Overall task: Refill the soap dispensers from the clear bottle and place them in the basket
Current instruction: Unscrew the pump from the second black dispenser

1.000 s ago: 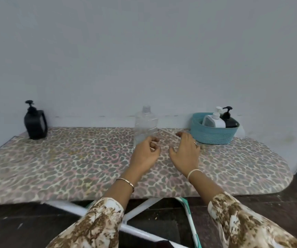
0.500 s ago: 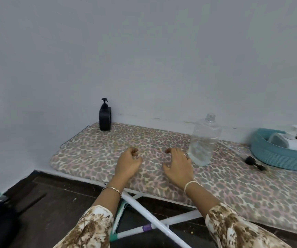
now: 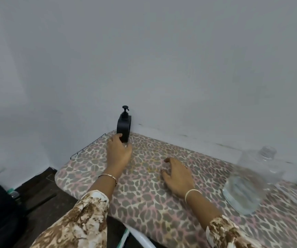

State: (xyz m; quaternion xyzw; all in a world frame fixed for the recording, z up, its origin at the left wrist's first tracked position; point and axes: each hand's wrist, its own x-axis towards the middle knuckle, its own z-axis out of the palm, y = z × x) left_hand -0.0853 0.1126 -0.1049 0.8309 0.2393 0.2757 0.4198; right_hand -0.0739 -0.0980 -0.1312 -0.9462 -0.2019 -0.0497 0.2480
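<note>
Fingers and thumb of the left hand [image 3: 120, 153] curl round the base of the black plastic pump soap dispenser [image 3: 124, 126], which stands upright at the far left corner of the leopard-print ironing board [image 3: 144, 197]. The right hand [image 3: 177, 176] rests mid-board, fingers loosely curled and empty. The clear plastic bottle [image 3: 247, 185], blurred, stands just beyond it towards the right.

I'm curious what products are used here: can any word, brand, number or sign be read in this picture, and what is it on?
No readable text anywhere.
The black soap dispenser shows no label.
The clear bottle is motion-blurred; no label can be made out.
The board cover bears only a leopard print.
</note>
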